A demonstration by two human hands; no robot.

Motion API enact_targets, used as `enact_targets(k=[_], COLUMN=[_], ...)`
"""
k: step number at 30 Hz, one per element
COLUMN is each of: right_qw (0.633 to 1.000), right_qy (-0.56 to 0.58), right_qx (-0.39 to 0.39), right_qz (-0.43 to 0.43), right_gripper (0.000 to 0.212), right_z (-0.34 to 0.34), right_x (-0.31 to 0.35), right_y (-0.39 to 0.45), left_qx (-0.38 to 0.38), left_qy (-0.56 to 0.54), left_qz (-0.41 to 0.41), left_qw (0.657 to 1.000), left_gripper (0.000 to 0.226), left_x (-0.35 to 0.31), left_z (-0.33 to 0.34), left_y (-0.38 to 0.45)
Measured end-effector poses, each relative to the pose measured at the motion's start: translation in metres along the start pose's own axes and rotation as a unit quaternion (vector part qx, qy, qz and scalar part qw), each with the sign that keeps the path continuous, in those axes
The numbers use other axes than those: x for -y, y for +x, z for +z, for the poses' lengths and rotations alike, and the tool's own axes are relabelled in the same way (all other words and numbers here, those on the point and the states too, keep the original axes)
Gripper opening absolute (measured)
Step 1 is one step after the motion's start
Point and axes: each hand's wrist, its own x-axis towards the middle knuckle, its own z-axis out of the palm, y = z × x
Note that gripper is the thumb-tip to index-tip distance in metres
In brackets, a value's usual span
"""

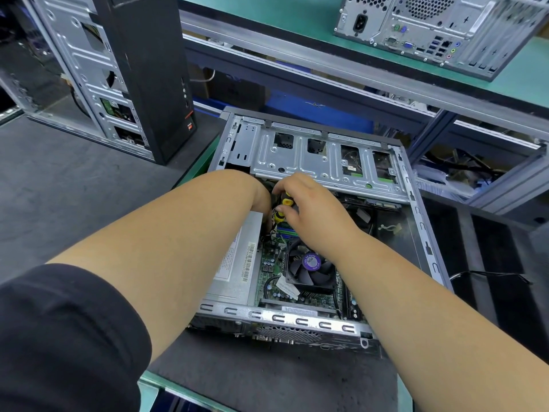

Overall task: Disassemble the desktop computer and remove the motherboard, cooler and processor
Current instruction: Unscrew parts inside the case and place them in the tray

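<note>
Hands deep in the open desktop case (421, 221) on the dark mat near the bench's front edge. I see my right hand (312, 206) curled round a yellow-and-black screwdriver (282, 209); my left hand (261, 200) is tucked beside it, grip hidden, can't tell. Cooler fan (309, 267) sits on the green motherboard (269, 275), its purple label unreadable.

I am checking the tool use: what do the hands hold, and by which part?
The right hand grips a yellow-and-black screwdriver by its handle. The left hand is mostly hidden; cannot tell.
</note>
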Motion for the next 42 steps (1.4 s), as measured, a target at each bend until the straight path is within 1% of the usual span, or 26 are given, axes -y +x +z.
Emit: enact_targets(k=[3, 10, 23, 26, 31, 33, 34, 36, 38, 40, 42], right_qw=[1.000, 1.000, 1.000, 1.000, 0.999, 0.999, 0.999, 0.999, 1.000, 1.000, 1.000], right_qy=[0.003, 0.019, 0.012, 0.004, -0.003, -0.010, -0.023, -0.036, -0.019, -0.004, 0.009], right_qx=[0.005, -0.015, 0.000, 0.005, 0.040, 0.036, 0.026, 0.008, -0.001, -0.006, -0.020], right_qz=[0.000, 0.011, -0.005, -0.011, -0.032, -0.024, -0.021, -0.008, 0.004, 0.007, 0.013], right_gripper=[0.021, 0.022, 0.022, 0.023, 0.029, 0.025, 0.023, 0.025, 0.024, 0.022, 0.022], right_z=[0.001, -0.001, 0.000, -0.001, 0.001, 0.001, 0.001, 0.001, 0.002, 0.002, 0.001], right_x=[-0.001, -0.003, -0.001, 0.000, 0.001, 0.001, 0.000, -0.001, 0.000, 0.000, 0.001], right_y=[0.000, 0.000, 0.001, 0.001, 0.002, 0.002, 0.002, 0.002, 0.002, 0.001, 0.000], left_qx=[-0.001, 0.005, 0.012, 0.004, -0.012, -0.004, -0.004, -0.001, 0.008, 0.015, 0.015], left_qy=[-0.006, -0.008, 0.003, -0.007, -0.020, -0.019, -0.019, -0.019, -0.010, -0.001, 0.009], left_qz=[0.002, -0.003, -0.010, -0.013, -0.026, -0.023, -0.020, -0.012, 0.004, 0.010, 0.008], left_qw=[1.000, 1.000, 1.000, 1.000, 0.999, 1.000, 1.000, 1.000, 1.000, 1.000, 1.000], left_gripper=[0.043, 0.044, 0.040, 0.040, 0.021, 0.017, 0.018, 0.028, 0.035, 0.029, 0.015], left_x=[0.001, 0.003, 0.001, 0.001, 0.004, 0.005, 0.005, 0.005, 0.003, 0.001, -0.001], left_z=[-0.001, 0.000, 0.001, 0.001, 0.000, -0.001, -0.002, -0.002, -0.002, -0.001, 0.000], left_y=[0.001, 0.003, 0.005, 0.002, 0.000, -0.001, -0.002, -0.005, -0.006, -0.004, -0.001])
